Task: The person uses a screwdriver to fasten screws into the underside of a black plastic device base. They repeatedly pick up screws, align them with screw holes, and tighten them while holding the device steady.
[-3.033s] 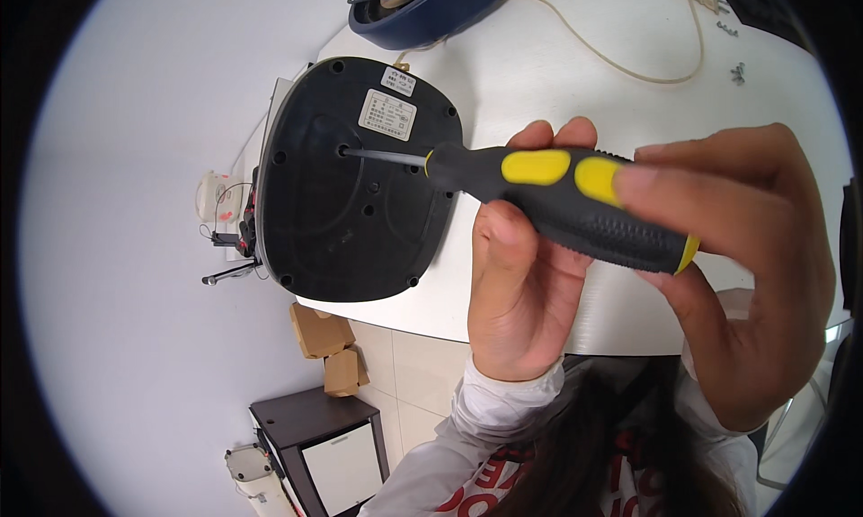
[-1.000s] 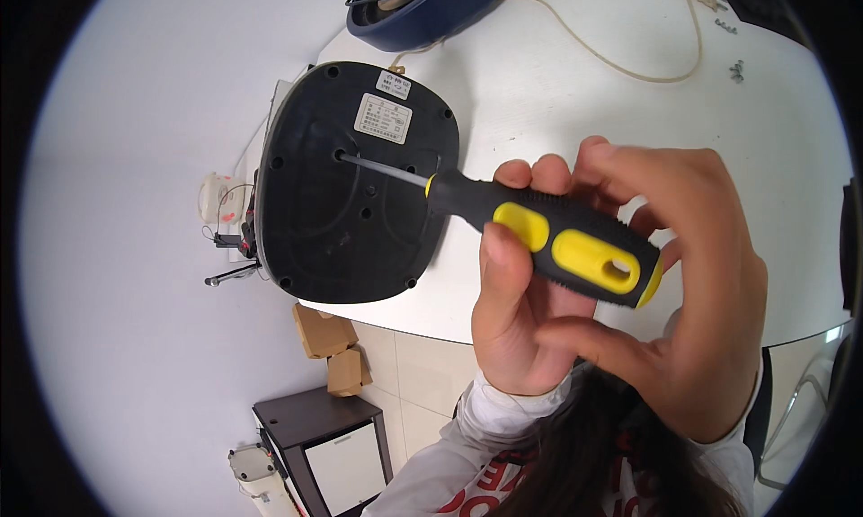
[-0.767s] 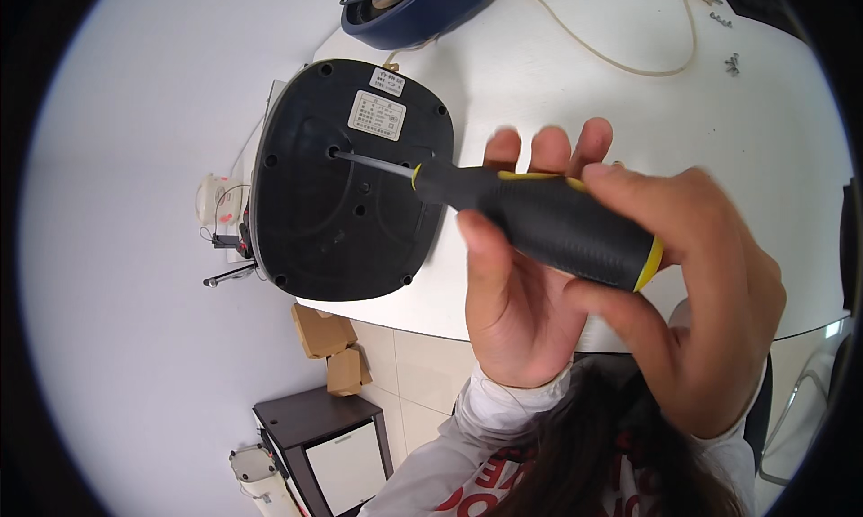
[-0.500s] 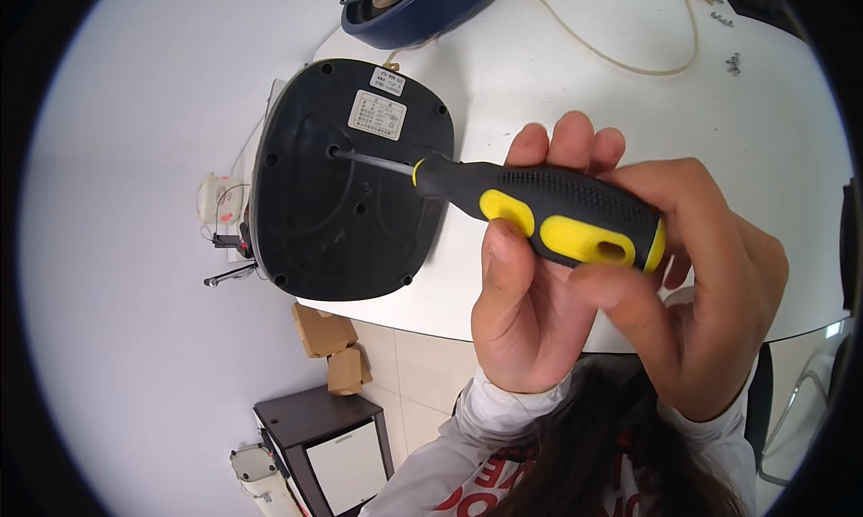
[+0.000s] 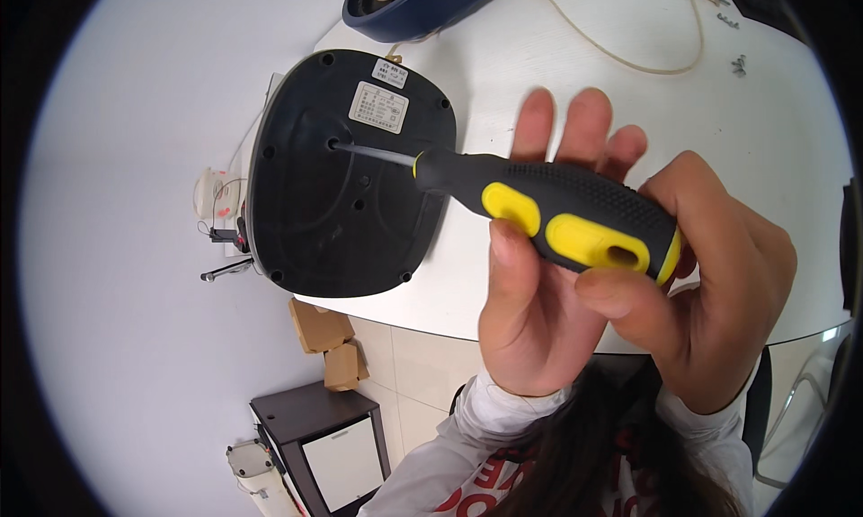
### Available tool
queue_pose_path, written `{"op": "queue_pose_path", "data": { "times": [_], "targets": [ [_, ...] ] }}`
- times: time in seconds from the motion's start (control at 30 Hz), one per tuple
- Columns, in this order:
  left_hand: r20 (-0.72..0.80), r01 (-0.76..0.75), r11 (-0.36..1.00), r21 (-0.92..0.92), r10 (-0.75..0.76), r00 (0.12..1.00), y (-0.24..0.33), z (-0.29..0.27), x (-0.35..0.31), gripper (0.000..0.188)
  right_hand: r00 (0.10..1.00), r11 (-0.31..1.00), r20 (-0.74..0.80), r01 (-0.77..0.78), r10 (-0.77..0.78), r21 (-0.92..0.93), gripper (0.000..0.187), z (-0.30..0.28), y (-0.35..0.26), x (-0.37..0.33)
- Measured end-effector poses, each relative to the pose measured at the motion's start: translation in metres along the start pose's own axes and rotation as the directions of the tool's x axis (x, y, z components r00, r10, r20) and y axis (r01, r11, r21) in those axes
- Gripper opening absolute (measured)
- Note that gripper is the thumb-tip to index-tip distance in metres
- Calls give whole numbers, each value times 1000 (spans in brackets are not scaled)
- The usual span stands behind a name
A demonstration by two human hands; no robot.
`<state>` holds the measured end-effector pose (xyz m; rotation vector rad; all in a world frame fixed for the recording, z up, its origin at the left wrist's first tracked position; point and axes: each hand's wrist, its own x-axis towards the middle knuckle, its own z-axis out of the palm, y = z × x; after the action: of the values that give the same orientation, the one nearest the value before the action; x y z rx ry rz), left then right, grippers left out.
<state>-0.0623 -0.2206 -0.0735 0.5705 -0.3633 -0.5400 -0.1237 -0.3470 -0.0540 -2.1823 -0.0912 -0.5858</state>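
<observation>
- Your right hand [image 5: 719, 310] has its grip closed round the butt end of the black-and-yellow screwdriver [image 5: 548, 213], thumb pressed under the handle near the rear yellow insert.
- Your left hand [image 5: 530, 301] cradles the handle from below, thumb up against the forward yellow patch, the other fingers [image 5: 584, 126] spread loosely behind it; that grip is half wrapped, steadying rather than clamping.
- The screwdriver's thin shaft runs toward 10 o'clock from your hands, and its tip sits in a recessed screw hole [image 5: 333, 145] on the underside of the black appliance base [image 5: 346, 175].
- That base lies bottom-up on the white counter [image 5: 629, 94], at the counter's left edge, with a pale label [image 5: 378, 106] near its top rim.
- The step in hand looks like working a screw in that deep hole; whether the tip has seated in the screw head cannot be told, since the hole hides it.
- Your next turn calls for keeping the shaft in line with the hole, pressing along its axis, and letting your left hand guide while the right twists.
- At 12 o'clock a dark blue housing [image 5: 413, 0] rests on the counter, with a beige cord [image 5: 620, 58] trailing right; loose screws [image 5: 739, 64] lie at 1 o'clock.
</observation>
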Motion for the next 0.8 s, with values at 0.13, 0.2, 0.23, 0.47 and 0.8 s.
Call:
{"op": "queue_pose_path", "data": {
  "times": [0.13,0.2,0.23,0.47,0.8],
  "targets": [
    [7,-24,998,-56,24,1000,-3,4,3,57,975,996,-214,73,-60,54,57,11,-11,7],
    [151,-79,992,-101,94,984,-9,-4,6,53,957,983,-222,184,-185,-27,57,12,-6,9],
    [61,-72,986,-147,82,995,-9,4,4,54,943,970,-225,234,-244,-69,57,12,-2,10],
    [267,-91,994,-54,102,958,-5,-21,8,60,975,994,-210,-49,68,94,41,19,-17,3],
    [93,-66,968,-240,91,991,-18,-15,0,50,975,993,-189,106,-114,-56,48,5,-17,6]
  ]
}}
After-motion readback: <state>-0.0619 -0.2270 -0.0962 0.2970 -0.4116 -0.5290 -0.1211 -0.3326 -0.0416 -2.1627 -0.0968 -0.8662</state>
